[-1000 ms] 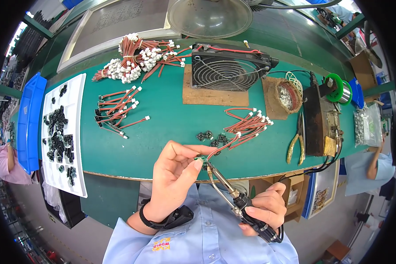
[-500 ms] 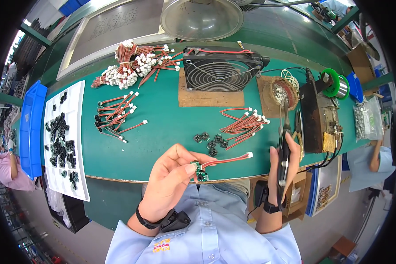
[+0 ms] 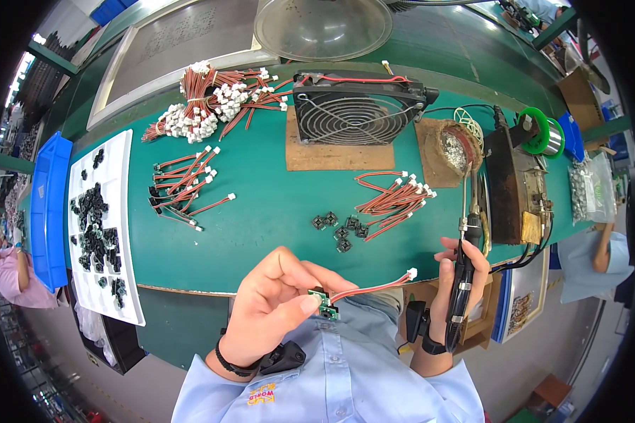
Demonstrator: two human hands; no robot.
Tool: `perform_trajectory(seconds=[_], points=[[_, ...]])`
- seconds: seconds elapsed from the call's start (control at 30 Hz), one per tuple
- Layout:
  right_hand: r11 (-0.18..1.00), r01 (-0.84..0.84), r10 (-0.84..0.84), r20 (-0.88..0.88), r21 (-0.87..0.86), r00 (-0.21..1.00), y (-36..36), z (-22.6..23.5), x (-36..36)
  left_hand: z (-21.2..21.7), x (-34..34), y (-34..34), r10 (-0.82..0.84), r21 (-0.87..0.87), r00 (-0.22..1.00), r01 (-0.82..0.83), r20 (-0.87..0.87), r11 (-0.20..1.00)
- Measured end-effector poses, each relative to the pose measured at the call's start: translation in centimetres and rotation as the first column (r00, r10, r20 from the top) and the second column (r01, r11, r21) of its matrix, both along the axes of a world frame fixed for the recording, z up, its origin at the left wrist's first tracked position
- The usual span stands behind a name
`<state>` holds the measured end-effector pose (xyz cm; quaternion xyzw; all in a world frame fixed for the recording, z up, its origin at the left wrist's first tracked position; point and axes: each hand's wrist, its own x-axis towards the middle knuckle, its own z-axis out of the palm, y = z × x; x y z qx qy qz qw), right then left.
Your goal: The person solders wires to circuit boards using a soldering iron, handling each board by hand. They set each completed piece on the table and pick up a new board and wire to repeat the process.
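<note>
Pinched between the thumb and fingers of my left hand [image 3: 279, 303] is a small green circuit board [image 3: 324, 306]. A red and white wire lead [image 3: 370, 288] runs from it to a white plug on the right. My right hand [image 3: 462, 278] grips a black-handled soldering iron [image 3: 461, 289], its metal tip pointing away over the edge of the round tip-cleaning pot [image 3: 453, 149]. On the green mat beyond my hands lie several small black square parts [image 3: 341, 229]. Beside them is a loose pile of wire leads [image 3: 395, 201] with white plugs.
A black fan [image 3: 356, 113] stands on a brown board. Further left are bundled leads [image 3: 204, 106], leads with black parts [image 3: 183, 187] and a white tray [image 3: 123, 211] of black parts. Right of the pot are a soldering station [image 3: 504, 183] and a green solder spool [image 3: 536, 134].
Both hands have come nearer to my body. The soldering iron has drawn back, its tip now at the pot's near edge. The board and lead have dropped lower with my left hand.
</note>
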<state>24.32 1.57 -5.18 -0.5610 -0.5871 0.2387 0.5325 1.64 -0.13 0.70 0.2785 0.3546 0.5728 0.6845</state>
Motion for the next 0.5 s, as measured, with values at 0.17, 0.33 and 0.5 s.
perform_trajectory(seconds=[0.17,0.33,0.5], points=[[1.0,-0.006,0.006,0.01,0.01,1.0,-0.16,-0.1,-0.03,-0.03,-0.14,-0.17,-0.001,0.027,1.0,0.001,0.011,1.0],[1.0,-0.01,0.01,0.025,0.025,1.0,-0.16,0.14,-0.29,-0.1,-0.27,-0.2,-0.019,0.016,1.0,0.019,0.014,1.0],[1.0,0.003,-0.003,-0.061,0.006,0.998,-0.4,0.5,-0.71,-0.13,-0.07,-0.05,-0.02,-0.031,1.0,0.021,0.023,0.999]])
